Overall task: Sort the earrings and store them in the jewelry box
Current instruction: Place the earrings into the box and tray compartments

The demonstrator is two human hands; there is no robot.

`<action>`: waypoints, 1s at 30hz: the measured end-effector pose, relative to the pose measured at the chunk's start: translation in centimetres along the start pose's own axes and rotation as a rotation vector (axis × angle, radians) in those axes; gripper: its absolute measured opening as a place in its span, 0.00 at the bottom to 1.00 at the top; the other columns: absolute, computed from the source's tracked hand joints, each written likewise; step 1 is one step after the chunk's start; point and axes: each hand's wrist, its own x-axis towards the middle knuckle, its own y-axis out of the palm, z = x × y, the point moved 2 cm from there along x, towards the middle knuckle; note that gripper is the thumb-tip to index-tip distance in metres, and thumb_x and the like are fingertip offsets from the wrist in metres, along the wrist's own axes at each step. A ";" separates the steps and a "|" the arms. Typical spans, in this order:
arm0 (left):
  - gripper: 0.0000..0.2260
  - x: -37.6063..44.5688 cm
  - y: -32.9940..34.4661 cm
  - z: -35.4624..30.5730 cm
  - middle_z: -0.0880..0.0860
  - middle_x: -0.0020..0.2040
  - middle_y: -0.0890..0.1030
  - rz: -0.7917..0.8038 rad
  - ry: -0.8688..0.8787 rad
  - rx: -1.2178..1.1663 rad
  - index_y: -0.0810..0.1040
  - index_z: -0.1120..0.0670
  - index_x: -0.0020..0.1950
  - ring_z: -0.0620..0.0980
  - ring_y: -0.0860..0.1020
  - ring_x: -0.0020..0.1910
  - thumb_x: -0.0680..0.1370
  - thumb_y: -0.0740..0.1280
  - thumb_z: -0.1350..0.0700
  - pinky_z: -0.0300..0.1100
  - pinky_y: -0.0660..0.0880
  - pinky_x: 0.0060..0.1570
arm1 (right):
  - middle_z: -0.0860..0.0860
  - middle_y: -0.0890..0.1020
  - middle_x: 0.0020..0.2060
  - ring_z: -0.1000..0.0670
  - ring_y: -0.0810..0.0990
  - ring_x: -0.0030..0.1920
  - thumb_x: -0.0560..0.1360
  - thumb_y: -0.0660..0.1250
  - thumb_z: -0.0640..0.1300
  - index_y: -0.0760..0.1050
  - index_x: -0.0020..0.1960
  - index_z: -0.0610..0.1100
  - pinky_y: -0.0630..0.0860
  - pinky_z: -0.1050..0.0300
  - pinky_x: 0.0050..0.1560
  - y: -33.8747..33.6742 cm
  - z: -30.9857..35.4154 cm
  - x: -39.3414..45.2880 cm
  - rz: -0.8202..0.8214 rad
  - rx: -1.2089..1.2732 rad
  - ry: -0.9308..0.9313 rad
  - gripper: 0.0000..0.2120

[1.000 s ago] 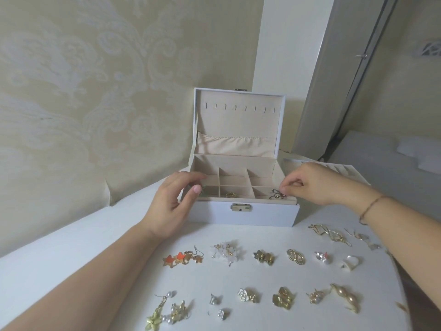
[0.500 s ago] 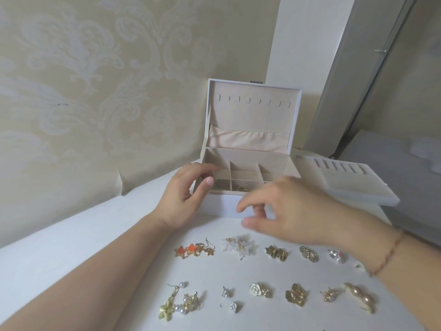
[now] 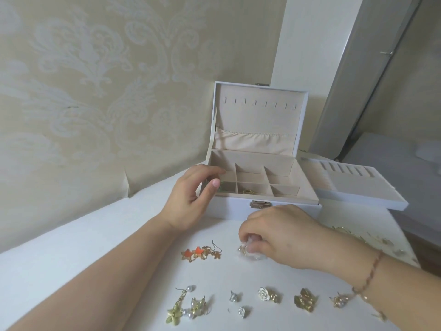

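Jewelry box [image 3: 262, 209] stands open at the back of the white table [image 3: 71, 271], lid upright against the wall, so its compartments can be entered only from above and the front. Left hand [image 3: 191, 201] grips the box's left front corner, blocking the left compartments. Removed tray [image 3: 358, 187] sits just beside the box's right wall, closing that side. Right hand [image 3: 279, 240] covers the table strip in front of the latch, pinching a clear earring [image 3: 248, 253]. Star earrings [image 3: 200, 253] lie between the forearms; a row of earrings [image 3: 262, 299] lines the near edge. Bare table lies left of the left forearm.
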 end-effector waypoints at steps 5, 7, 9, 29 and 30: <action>0.15 0.0 0.0 -0.1 0.51 0.45 0.80 -0.004 0.002 -0.005 0.79 0.54 0.58 0.54 0.77 0.48 0.82 0.59 0.48 0.52 0.74 0.51 | 0.58 0.82 0.39 0.54 0.77 0.39 0.72 0.73 0.47 0.81 0.46 0.53 0.76 0.57 0.45 -2.9 -2.7 -0.7 -0.095 0.448 0.082 0.03; 0.14 -0.1 0.1 -0.1 0.50 0.45 0.80 -0.009 0.003 -0.005 0.79 0.54 0.58 0.54 0.77 0.48 0.82 0.59 0.48 0.51 0.74 0.51 | 0.55 0.83 0.37 0.52 0.77 0.36 0.71 0.75 0.45 0.82 0.43 0.52 0.75 0.62 0.42 -4.7 -5.0 -0.4 -0.210 0.551 0.148 0.04; 0.14 -0.1 0.2 -0.1 0.49 0.45 0.79 -0.009 0.001 0.001 0.79 0.53 0.58 0.53 0.77 0.47 0.82 0.59 0.48 0.51 0.74 0.50 | 0.54 0.83 0.37 0.59 0.74 0.32 0.70 0.75 0.44 0.82 0.43 0.52 0.71 0.70 0.36 -6.0 -7.8 0.7 -0.275 0.520 0.218 0.04; 0.15 0.1 -0.1 0.0 0.51 0.47 0.79 0.038 0.019 -0.093 0.80 0.57 0.57 0.52 0.77 0.49 0.77 0.66 0.48 0.41 0.71 0.52 | 0.61 0.82 0.44 0.54 0.78 0.50 0.76 0.68 0.49 0.80 0.55 0.57 0.71 0.58 0.48 -4.3 -15.6 5.2 -0.189 0.030 0.501 0.09; 0.14 0.1 -0.1 -0.1 0.51 0.47 0.80 0.040 0.022 -0.096 0.80 0.57 0.56 0.52 0.77 0.49 0.77 0.67 0.49 0.41 0.71 0.52 | 0.61 0.82 0.42 0.54 0.78 0.48 0.76 0.68 0.48 0.80 0.53 0.56 0.70 0.59 0.46 -4.9 -15.2 4.5 -0.245 0.085 0.487 0.08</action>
